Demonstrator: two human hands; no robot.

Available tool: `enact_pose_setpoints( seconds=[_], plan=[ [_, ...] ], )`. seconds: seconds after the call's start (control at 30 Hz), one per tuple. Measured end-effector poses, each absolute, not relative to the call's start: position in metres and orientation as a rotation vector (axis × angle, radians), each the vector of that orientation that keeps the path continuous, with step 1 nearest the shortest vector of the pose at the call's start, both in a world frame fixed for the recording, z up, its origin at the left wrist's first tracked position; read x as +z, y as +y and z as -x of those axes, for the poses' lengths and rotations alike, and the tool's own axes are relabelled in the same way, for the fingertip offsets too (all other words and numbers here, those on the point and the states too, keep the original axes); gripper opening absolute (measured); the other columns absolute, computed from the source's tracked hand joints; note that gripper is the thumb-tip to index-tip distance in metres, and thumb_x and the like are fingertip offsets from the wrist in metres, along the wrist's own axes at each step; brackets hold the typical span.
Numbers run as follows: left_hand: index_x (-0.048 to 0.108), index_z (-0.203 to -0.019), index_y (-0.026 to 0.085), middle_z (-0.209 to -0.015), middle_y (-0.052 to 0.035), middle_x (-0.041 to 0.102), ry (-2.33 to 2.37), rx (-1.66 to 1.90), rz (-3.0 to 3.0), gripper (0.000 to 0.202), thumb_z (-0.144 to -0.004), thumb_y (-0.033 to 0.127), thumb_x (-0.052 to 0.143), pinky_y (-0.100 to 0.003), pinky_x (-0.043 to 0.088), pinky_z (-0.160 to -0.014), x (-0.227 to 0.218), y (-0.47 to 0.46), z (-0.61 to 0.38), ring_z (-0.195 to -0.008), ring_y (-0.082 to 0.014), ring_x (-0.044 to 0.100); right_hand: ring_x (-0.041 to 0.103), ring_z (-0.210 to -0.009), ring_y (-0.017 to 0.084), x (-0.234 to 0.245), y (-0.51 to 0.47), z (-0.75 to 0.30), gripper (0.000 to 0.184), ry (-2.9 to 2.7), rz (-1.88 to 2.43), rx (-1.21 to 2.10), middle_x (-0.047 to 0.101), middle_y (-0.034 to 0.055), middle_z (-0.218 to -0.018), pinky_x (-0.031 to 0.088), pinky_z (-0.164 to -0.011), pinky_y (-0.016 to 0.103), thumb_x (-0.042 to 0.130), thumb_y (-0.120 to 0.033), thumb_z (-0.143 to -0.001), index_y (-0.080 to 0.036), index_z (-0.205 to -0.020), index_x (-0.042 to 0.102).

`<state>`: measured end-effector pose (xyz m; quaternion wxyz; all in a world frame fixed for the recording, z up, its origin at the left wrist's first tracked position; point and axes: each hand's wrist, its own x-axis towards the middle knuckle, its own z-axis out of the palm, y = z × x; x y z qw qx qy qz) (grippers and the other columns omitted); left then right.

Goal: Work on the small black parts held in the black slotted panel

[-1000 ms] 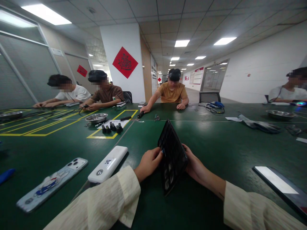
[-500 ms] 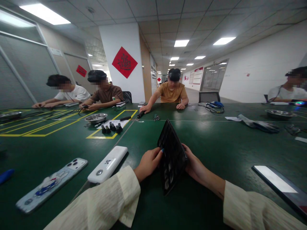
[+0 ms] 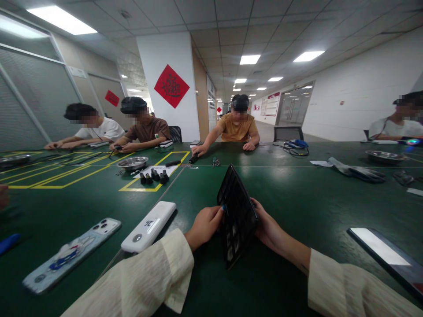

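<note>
In the middle of the head view, a thin black flat case stands tilted on edge above the table. Its inner face shows a grid of dark compartments, some with small pale items that I cannot make out. My left hand grips its left edge, the thumb pressed on the face beside a small blue spot. On the other side my right hand holds the back and right edge, its fingers partly hidden behind the case. A white power bank lies left of my left hand.
A phone in a cartoon case lies at left, a dark tablet-like device at right. Several black knobs and a metal bowl are farther back. Several people sit around the green table; one hand shows at the left edge.
Another person's hand has come into view at the left edge. My left thumb has shifted slightly on the black case; the case itself stays almost still.
</note>
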<state>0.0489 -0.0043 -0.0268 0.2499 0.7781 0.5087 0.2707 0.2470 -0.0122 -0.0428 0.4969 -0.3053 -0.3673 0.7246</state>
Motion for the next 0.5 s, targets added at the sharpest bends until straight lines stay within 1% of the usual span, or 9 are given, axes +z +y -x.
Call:
enact_pose_setpoints(
  seconds=[0.2,0.4,0.5],
  plan=[
    [0.05,-0.067,0.016,-0.055,-0.0004,0.05,1.366,0.739,-2.108,0.048,-0.088,0.048,0.022,-0.023,0.032,-0.051,-0.0251,-0.0052,-0.0501,-0.052,-0.0128,0.047,0.049,-0.047,0.011,-0.0439,-0.012,-0.2475,0.051,-0.907,0.748,1.749,0.056,-0.0043,-0.065,0.036,-0.044,0.023,0.06,-0.042,-0.074,-0.03,-0.118,0.036],
    [0.049,-0.066,0.016,-0.056,-0.0001,0.05,1.362,0.747,-2.1,0.043,-0.087,0.046,0.028,-0.023,0.032,-0.051,-0.0255,-0.0052,-0.0497,-0.053,-0.0128,0.046,0.052,-0.052,0.012,-0.0434,-0.0115,-0.2474,0.05,-0.902,0.729,1.752,0.057,-0.0035,-0.07,0.041,-0.052,0.025,0.06,-0.04,-0.075,-0.03,-0.118,0.037],
    [0.049,-0.064,0.016,-0.055,-0.0004,0.05,1.368,0.758,-2.055,0.047,-0.087,0.049,0.024,-0.023,0.034,-0.052,-0.026,-0.0058,-0.0495,-0.053,-0.0133,0.047,0.054,-0.054,0.013,-0.0438,-0.011,-0.2478,0.05,-0.902,0.735,1.747,0.058,-0.0024,-0.073,0.041,-0.052,0.026,0.059,-0.039,-0.075,-0.03,-0.119,0.037]
  ],
)
